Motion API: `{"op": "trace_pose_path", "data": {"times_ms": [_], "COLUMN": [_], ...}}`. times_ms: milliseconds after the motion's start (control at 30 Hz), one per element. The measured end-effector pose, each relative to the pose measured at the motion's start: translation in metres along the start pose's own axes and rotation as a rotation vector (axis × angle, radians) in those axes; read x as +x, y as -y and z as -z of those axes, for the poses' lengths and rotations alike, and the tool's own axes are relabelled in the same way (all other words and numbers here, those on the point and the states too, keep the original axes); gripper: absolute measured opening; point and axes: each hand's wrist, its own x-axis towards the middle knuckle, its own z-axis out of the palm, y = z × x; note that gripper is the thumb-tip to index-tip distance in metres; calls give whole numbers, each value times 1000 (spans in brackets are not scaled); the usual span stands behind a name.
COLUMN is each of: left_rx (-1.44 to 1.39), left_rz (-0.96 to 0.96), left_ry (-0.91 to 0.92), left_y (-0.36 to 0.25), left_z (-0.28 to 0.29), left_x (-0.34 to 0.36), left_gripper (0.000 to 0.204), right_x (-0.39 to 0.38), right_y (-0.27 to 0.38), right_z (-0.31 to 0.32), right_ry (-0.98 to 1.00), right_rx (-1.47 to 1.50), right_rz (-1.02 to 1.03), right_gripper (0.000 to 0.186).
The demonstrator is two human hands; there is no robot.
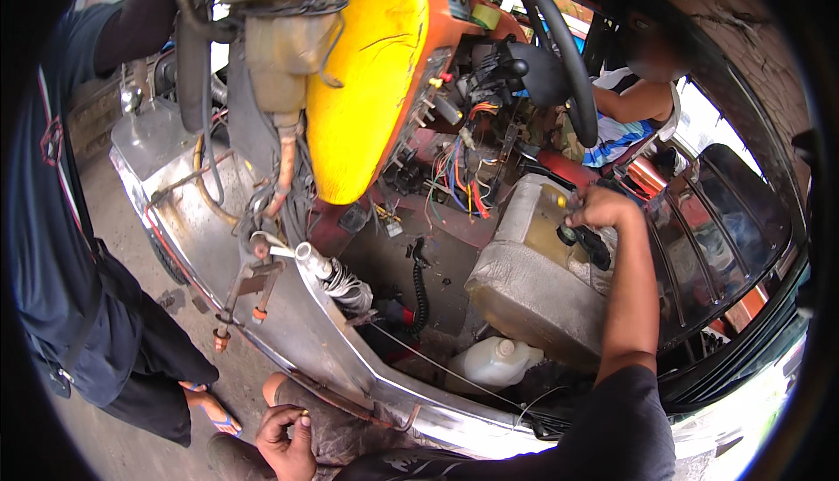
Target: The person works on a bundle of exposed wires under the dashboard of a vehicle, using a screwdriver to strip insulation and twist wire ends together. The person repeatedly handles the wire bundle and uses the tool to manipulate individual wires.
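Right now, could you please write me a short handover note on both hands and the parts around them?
Right hand: reached into the open vehicle cab, closed on a dark tool atop the plastic-wrapped tank.
Left hand: low by the knee, pinching a small pale part.
Nearby: white jug under the tank, loose coloured wires beneath the yellow panel, steering wheel above.
Done: panel tipped up, wiring exposed. Left: wires still hang loose.
A second person stands left; another sits inside.

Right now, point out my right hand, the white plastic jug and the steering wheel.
right hand (599, 212), head view, back of the knuckles.
white plastic jug (489, 366), head view, middle of its body.
steering wheel (568, 53), head view, near rim.
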Motion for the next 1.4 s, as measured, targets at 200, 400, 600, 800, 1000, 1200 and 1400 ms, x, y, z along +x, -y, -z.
{"op": "trace_pose_path", "data": {"times_ms": [200,400,600,800,1000,1200,1400], "left_rx": [168,165,-360,-326,653,866,772], "left_rz": [-213,-487,55,108,-1033,-1130,-1056], "left_ry": [242,338,538,645,416,522,612], "left_y": [-73,-152,-181,-184,-200,-202,-205], "left_z": [-105,-266,-379,-481,-539,-557,-561], "left_x": [65,142,186,204,256,277,278], "left_gripper": [10,8,16,17,48,25,37], "right_x": [39,-33,-3,79,154,177,174], "right_y": [-19,73,48,-22,-62,-66,-70], "right_z": [26,25,29,44,54,44,36], "right_ry": [-5,178,-221,-389,-73,-668,-603], "right_rx": [-170,478,698,718,1262,660,586], "right_rz": [313,1446,1389,1422,1005,1098,1177], "right_gripper": [44,40,18,9,6,13,24]}}
